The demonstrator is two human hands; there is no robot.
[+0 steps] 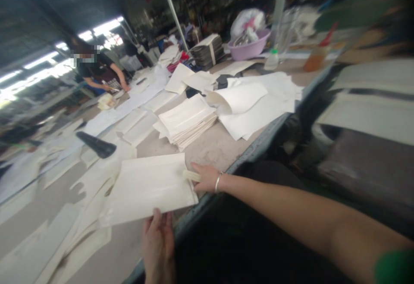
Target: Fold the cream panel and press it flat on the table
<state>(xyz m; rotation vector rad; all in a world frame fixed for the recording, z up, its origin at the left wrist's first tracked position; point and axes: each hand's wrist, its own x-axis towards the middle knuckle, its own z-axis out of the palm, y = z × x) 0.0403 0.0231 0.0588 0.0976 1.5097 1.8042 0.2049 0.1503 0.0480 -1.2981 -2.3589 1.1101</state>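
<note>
A cream-white flat panel [148,184], smooth and slightly shiny, lies at the near edge of the table, seemingly of more than one layer at its right end. My left hand [158,238] grips its near edge, thumb on top and the other fingers partly hidden underneath. At the panel's right end, my right hand [207,178], with a bracelet on the wrist, is closed on a small cream flat strip [191,175]. Whether that strip is a tool or part of the panel I cannot tell. Just beyond lies a stack of similar cream panels [189,120].
Loose white sheets [255,98] spread right of the stack. A black tapered object [96,144] lies on the left. Farther back are a purple basin [249,45], a green-capped bottle [271,59] and an amber bottle [316,57]. Another person [100,70] works across the table.
</note>
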